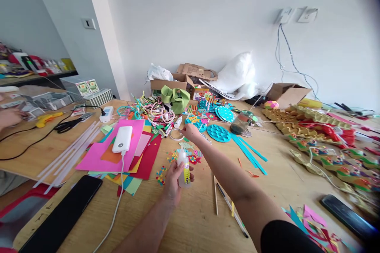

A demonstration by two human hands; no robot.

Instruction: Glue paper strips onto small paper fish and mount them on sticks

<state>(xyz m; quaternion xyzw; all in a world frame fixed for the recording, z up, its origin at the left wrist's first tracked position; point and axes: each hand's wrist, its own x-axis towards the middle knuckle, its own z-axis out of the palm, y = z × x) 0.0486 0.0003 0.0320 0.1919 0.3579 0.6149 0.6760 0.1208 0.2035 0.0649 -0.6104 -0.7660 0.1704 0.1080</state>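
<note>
My left hand (172, 182) is wrapped around a clear glue bottle (184, 170) with a yellow label, its nozzle pointing up. My right hand (190, 131) reaches far forward over the table, fingers closed; what they hold, if anything, is hidden. Just left of those fingers lies a white ring (176, 134), and behind it a small white bottle (178, 121). Between my two hands are paper fish cut-outs (194, 159) and small coloured paper dots (161, 175). A blue scalloped disc (219, 133) lies to the right of my right hand.
Coloured paper sheets (148, 158) with a white power bank (122, 139) lie left, near a black phone (62, 213). A glass jar (242, 122), blue strips (251, 154) and egg cartons (314, 138) are right. Another person's hand (12, 116) shows far left.
</note>
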